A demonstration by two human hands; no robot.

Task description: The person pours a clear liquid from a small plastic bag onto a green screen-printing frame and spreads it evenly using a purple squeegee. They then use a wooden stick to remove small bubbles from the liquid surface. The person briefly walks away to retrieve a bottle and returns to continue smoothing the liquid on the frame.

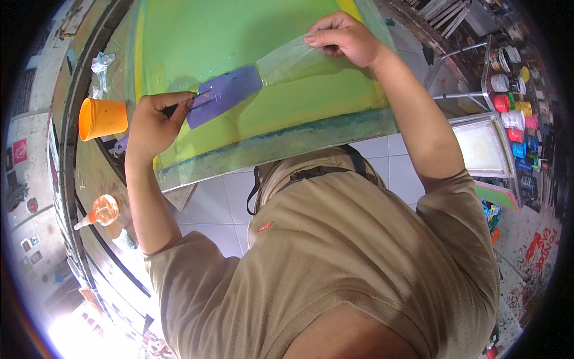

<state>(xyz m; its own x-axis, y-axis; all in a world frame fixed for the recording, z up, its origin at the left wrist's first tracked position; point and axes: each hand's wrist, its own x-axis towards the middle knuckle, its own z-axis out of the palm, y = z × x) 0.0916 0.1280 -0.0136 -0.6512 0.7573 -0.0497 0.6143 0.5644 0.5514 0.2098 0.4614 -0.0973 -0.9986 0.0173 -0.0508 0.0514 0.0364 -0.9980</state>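
Observation:
My left hand (156,119) grips a flat purple plastic scraper (227,94) by its left end, over a large green-coated screen (197,36) with yellow side edges. My right hand (344,39) pinches the far end of a translucent strip (281,63), which stretches down and left to the scraper's right end. Whether the strip is joined to the scraper I cannot tell. Small clear drops or flecks dot the scraper and the green surface around it.
An orange cup (100,119), crumpled clear plastic (101,70) and a bottle of orange liquid (106,209) are on the bench at left. At right are several paint pots (513,119), metal bars and white frames (481,146). Tiled floor (215,209) shows below the screen.

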